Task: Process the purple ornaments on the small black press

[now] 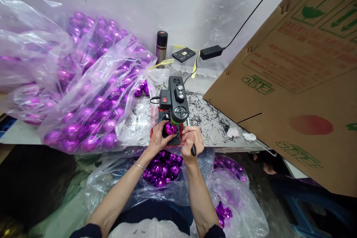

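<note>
White wall is backing a scuffed worktable (212, 122) littered with dark shavings; a small black bench machine (175, 98) is sitting near its front edge and serves as the landmark here. Left hand (158, 135) is curling around a shiny purple ball (170, 128) directly under the machine's head, fingers closed on it and pressing it onto the base. Right hand (192, 139) is gripping the machine's black lever handle (193, 151) just right of the ball, fist fully closed. Step looks like the pressing or punching stroke on this one ball; next move is probably calling for a steady lever pull while keeping the ball seated. Left of the machine, clear bags of purple balls (83, 93) are piling up. Below it, an open bag (163, 169) is lying in the lap. Right of it, a tilted cardboard box (301, 81) is leaning. Behind it, a dark flask (161, 45) is standing.
</note>
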Demonstrator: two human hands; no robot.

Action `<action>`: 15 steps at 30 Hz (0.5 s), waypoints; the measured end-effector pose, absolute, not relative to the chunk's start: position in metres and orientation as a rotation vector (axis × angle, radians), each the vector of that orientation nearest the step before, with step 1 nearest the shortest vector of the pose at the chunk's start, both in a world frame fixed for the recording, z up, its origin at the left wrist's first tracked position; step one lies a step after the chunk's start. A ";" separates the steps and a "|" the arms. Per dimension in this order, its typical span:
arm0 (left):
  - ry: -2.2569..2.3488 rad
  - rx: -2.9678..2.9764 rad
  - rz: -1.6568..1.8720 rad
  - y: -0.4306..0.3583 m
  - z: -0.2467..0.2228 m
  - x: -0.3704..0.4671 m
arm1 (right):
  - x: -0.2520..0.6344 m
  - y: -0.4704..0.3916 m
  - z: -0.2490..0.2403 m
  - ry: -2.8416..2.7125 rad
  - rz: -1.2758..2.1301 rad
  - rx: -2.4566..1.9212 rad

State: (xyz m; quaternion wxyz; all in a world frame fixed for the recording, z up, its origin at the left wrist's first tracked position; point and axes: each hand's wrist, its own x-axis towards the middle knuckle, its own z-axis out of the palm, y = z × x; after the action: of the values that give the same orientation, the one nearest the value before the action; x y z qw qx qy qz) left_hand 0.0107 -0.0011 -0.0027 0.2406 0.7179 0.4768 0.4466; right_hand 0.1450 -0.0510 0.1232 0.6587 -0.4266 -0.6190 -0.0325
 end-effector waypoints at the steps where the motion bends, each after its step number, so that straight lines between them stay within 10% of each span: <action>1: 1.299 1.950 1.219 -0.002 -0.002 0.011 | 0.145 -0.051 0.119 -1.404 -0.084 -0.967; 15: 1.297 1.888 1.170 -0.005 0.004 0.010 | 0.139 -0.048 0.086 -1.273 -0.037 -0.961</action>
State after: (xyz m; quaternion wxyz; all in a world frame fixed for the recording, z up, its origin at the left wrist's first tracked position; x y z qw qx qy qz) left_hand 0.0095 -0.0052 0.0036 0.2806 0.7044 0.4841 0.4367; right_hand 0.1385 -0.0480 0.0856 0.6985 -0.4310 -0.5711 -0.0166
